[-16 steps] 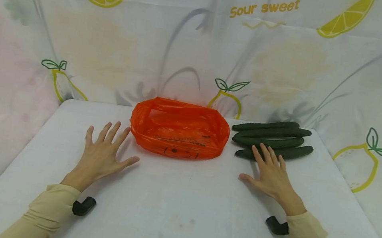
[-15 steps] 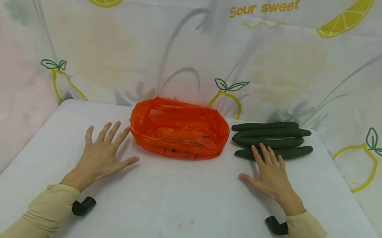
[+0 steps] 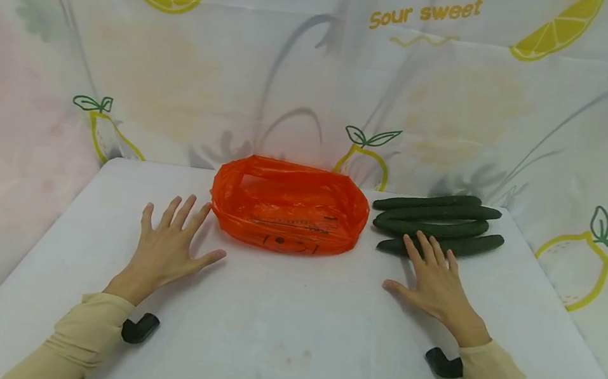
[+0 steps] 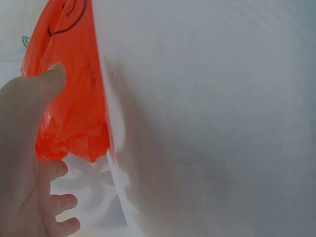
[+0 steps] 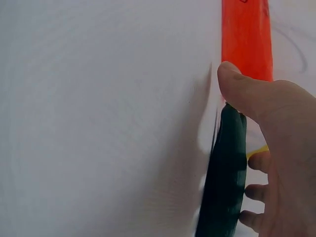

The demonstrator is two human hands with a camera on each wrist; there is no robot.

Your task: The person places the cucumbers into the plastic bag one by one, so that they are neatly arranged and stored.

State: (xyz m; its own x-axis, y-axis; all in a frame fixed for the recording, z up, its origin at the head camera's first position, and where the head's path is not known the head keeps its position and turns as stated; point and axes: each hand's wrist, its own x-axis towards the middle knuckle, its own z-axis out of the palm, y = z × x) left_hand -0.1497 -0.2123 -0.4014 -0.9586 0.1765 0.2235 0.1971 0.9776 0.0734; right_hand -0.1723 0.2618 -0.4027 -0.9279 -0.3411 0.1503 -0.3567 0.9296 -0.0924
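Note:
An orange-red plastic bag [image 3: 285, 241] stands with its mouth spread wide at the back middle of the table, a winking face printed on its front. Several dark green cucumbers [image 3: 439, 214] lie side by side to its right. My left hand [image 3: 163, 254], fingers spread, is over the table at the bag's left front. My right hand [image 3: 437, 290] has its fingers spread too, with the fingertips overlapping the nearest cucumber [image 3: 475, 245] in the head view. In the right wrist view that cucumber [image 5: 224, 168] shows beside the fingers. Neither hand holds anything.
A white cloth covers the table [image 3: 286, 328]. Behind it hangs a pale curtain [image 3: 179, 83] printed with lemons and lettering, close to the back edge. A black wrist piece [image 3: 141, 328] sticks out from the left sleeve, and another black piece [image 3: 444, 363] from the right sleeve.
The whole head view has shifted slightly to the right. Hands, bag and cucumbers keep their places relative to each other.

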